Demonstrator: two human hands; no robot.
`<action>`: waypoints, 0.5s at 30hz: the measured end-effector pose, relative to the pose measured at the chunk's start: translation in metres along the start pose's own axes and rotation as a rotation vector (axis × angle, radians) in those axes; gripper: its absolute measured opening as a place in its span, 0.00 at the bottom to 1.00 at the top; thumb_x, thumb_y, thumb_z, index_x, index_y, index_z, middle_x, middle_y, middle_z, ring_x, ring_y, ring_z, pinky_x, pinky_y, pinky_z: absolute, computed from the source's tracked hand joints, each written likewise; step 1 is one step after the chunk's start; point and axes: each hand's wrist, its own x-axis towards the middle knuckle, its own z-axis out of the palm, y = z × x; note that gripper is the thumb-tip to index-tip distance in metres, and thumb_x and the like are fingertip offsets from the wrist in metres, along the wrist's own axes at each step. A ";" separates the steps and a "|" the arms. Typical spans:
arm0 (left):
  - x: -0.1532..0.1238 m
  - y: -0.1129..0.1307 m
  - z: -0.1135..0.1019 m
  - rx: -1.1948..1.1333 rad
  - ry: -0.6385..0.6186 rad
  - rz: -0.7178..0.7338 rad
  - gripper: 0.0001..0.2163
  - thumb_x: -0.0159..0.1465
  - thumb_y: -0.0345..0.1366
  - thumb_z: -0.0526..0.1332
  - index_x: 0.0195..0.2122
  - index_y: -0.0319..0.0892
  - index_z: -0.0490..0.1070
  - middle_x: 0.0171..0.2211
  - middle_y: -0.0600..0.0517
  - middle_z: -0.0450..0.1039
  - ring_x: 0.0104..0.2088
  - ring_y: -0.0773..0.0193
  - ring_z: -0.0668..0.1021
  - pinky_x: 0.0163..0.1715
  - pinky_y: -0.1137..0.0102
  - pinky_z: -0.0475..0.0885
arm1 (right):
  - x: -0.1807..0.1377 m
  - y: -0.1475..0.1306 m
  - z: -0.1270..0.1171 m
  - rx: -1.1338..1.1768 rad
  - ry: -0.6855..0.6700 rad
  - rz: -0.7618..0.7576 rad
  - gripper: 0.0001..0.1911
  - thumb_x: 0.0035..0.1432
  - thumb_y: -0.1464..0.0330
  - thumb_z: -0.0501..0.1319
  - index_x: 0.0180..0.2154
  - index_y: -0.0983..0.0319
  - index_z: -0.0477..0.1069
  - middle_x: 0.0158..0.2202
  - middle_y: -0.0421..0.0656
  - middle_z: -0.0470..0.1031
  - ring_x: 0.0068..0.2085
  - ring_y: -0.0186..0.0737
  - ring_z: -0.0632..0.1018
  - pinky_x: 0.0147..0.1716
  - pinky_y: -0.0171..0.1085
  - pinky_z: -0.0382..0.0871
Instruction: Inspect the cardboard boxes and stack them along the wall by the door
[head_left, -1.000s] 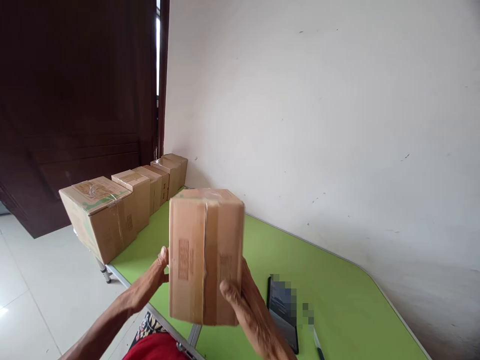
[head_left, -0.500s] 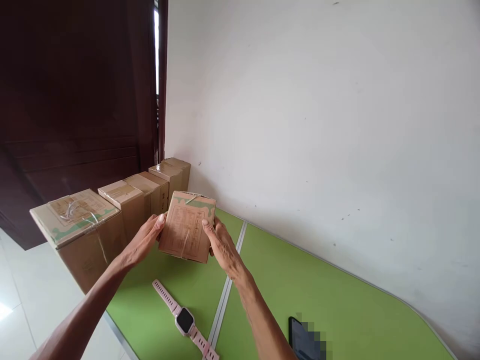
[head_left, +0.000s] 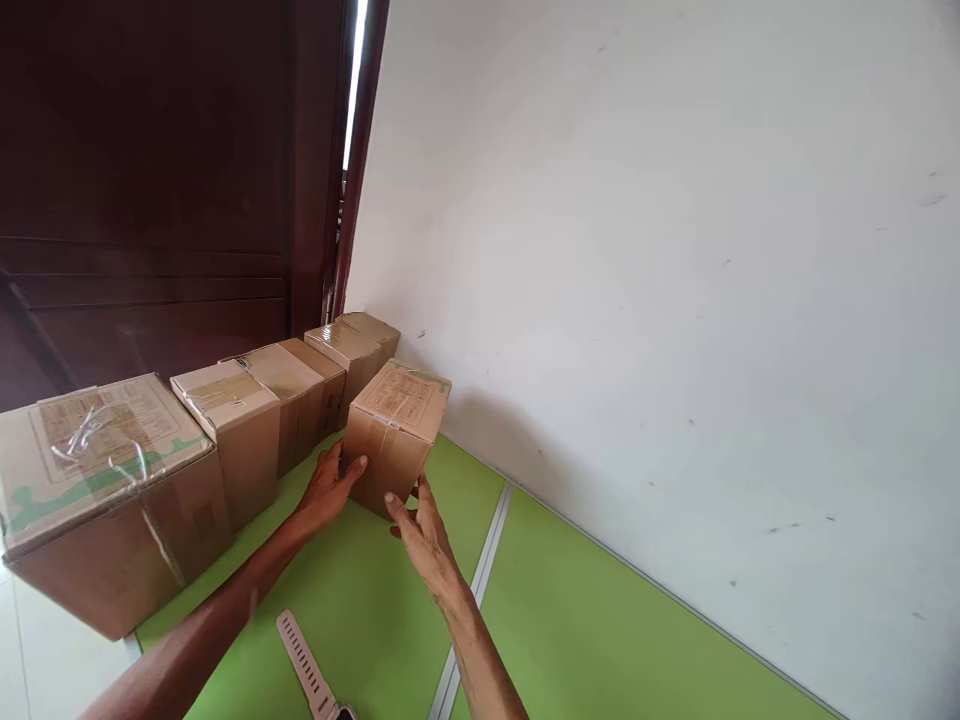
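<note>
A small cardboard box [head_left: 388,455] with a printed, green-edged top stands upright between my hands, close to the wall end of the green table [head_left: 360,600]. My left hand [head_left: 330,487] holds its lower left side, thumb against the near face. At the lower right corner is my right hand [head_left: 422,525], its thumb on the near face and its fingers round the side. Whether the box's base touches the table cannot be made out. A pink-strapped watch [head_left: 304,655] lies on the table below my left forearm, cut off by the bottom edge.
Along the table's left side runs a row of several cardboard boxes, from a large string-tied box [head_left: 112,500] in front to a smaller box [head_left: 371,330] at the back. A dark red door [head_left: 150,150] stands behind them. The white wall [head_left: 637,250] borders the table.
The box has gone from being tilted with its printed face towards me to upright, nearer the back boxes. My hands have shifted to its lower sides. The view has turned; the phone is out of sight.
</note>
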 end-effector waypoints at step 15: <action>0.081 0.010 0.050 -0.116 0.121 -0.178 0.23 0.75 0.44 0.66 0.68 0.44 0.70 0.71 0.41 0.67 0.68 0.42 0.74 0.66 0.41 0.71 | 0.134 0.014 0.018 0.002 0.049 -0.015 0.47 0.61 0.50 0.65 0.77 0.56 0.58 0.70 0.56 0.71 0.65 0.60 0.77 0.56 0.55 0.78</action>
